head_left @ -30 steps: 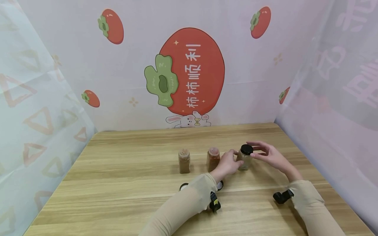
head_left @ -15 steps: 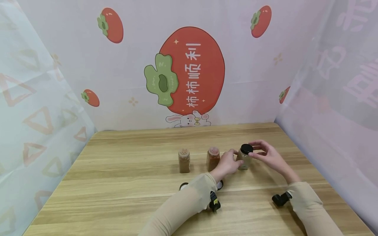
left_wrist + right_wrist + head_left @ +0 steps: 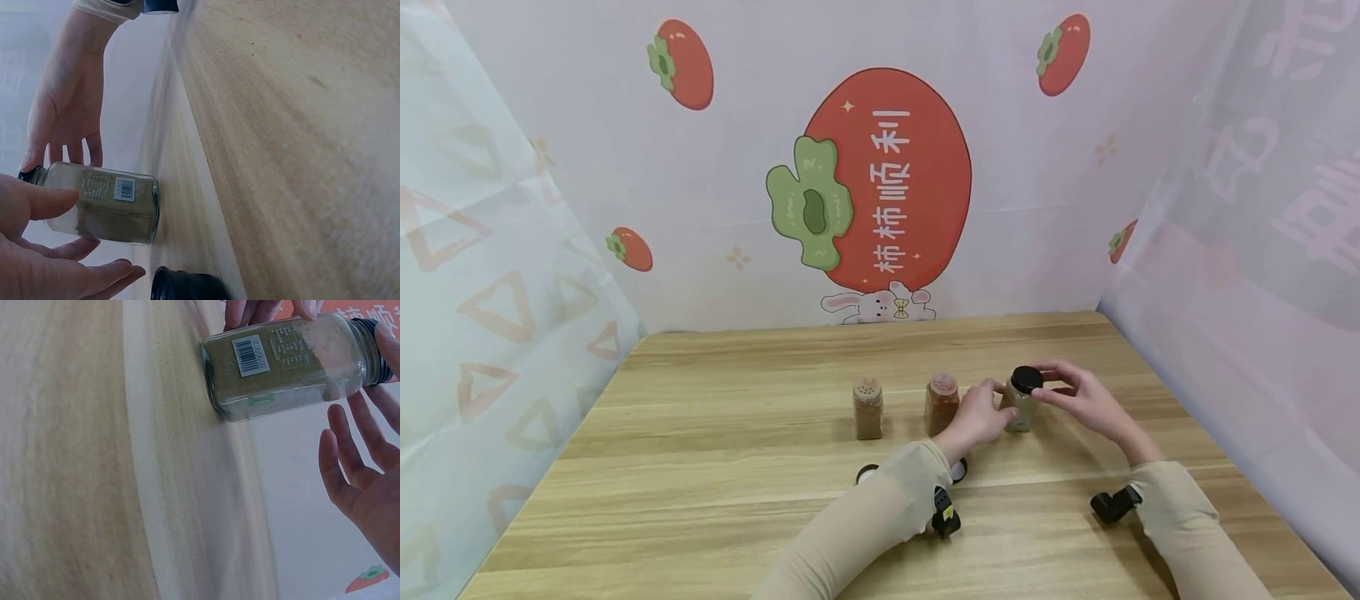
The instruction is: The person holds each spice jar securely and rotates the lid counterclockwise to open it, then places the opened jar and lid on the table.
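Note:
A square glass spice jar (image 3: 1021,417) with a black screw lid (image 3: 1027,379) stands upright at the right of the table. My left hand (image 3: 977,418) holds the jar's body from its left side, thumb and fingers around the glass. From the right, my right hand (image 3: 1088,407) pinches the lid between thumb and fingers. In the right wrist view the jar (image 3: 275,369) shows a barcode label and greenish-brown powder filling part of it. The lid (image 3: 374,351) sits on the jar's neck there, under my right fingers.
Two lidless shaker jars, one with brown powder (image 3: 868,417) and one with reddish powder (image 3: 940,410), stand left of my left hand. Two black lids, the left one (image 3: 867,473) and the right one (image 3: 959,471), lie before them, partly behind my left arm. Printed cloth (image 3: 737,167) surrounds the table.
My right hand has shifted slightly to the left, closer around the lid. The left hand and the jar stay in place.

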Motion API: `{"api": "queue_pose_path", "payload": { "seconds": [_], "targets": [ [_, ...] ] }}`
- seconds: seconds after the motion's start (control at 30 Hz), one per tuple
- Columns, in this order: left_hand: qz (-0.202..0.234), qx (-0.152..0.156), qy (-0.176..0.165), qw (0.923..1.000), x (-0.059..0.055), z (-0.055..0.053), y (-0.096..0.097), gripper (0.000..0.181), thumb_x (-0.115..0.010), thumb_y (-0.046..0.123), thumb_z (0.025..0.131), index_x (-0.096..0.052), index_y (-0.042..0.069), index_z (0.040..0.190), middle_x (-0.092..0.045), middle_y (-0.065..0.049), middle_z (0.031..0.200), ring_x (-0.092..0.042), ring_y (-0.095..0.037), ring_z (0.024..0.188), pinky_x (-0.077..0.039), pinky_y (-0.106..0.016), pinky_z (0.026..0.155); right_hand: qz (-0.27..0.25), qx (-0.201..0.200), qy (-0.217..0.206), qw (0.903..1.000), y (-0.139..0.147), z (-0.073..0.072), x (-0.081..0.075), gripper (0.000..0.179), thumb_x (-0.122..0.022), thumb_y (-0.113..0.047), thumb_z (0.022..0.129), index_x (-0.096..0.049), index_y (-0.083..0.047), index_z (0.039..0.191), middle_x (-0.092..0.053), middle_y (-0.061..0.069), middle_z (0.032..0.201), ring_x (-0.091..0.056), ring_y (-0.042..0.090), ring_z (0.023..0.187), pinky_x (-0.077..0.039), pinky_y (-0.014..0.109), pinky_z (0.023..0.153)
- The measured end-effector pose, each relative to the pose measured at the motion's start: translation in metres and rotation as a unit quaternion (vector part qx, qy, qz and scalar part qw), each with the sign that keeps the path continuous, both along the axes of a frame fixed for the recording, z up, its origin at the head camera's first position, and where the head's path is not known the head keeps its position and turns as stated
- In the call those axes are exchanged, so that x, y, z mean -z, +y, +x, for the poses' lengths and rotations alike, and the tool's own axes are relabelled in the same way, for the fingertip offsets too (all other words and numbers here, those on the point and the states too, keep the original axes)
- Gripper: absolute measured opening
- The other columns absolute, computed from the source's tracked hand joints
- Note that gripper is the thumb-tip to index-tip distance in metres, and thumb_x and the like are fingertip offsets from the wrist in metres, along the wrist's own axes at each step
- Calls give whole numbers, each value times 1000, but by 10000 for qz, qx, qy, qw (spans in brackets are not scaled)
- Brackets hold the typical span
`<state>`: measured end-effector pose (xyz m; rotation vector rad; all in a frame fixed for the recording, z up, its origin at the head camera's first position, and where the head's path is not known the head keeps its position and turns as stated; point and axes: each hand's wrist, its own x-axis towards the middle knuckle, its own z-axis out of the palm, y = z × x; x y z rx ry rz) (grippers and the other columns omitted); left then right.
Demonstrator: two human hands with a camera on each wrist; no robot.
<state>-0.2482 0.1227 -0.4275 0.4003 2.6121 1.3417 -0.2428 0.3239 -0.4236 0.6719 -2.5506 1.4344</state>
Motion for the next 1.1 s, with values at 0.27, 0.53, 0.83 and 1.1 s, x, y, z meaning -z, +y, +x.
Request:
{"api": "queue_pose_path", "payload": {
  "seconds": [0.27,0.53,0.83,1.1],
  "targets": [
    [-23,21,66,10000,2,-1,0,39,-69,26,87,-57,13,122,-60,-2,96,-50,-9,76,-43,-22,66,245,-251,-260,9990,5,-1,-3,39,-56,-10,95,-49,0,132,-53,20,129,-55,0,108,-52,20,82],
    [-28,8,116,9999,2,-1,1,39,-70,25,86,-58,13,121,-61,-3,95,-51,-9,77,-43,-22,67,294,-590,-563,9962,10,-2,-6,43,-52,-11,98,-43,1,138,-50,22,133,-51,-3,113,-50,19,85],
    [-18,-13,66,10000,2,-1,0,39,-70,25,86,-58,13,121,-61,-4,99,-51,-9,78,-43,-22,68,160,-569,-648,9961,12,-3,-2,47,-55,-14,96,-43,-8,141,-50,2,137,-51,2,116,-52,22,85],
    [38,14,-9,10000,2,-1,-1,38,-69,26,87,-57,14,122,-60,-5,101,-51,-9,77,-44,-23,67,-40,85,-232,9997,5,-4,7,45,-65,-14,90,-50,-6,132,-55,1,126,-56,9,109,-53,20,82]
  ]
}}
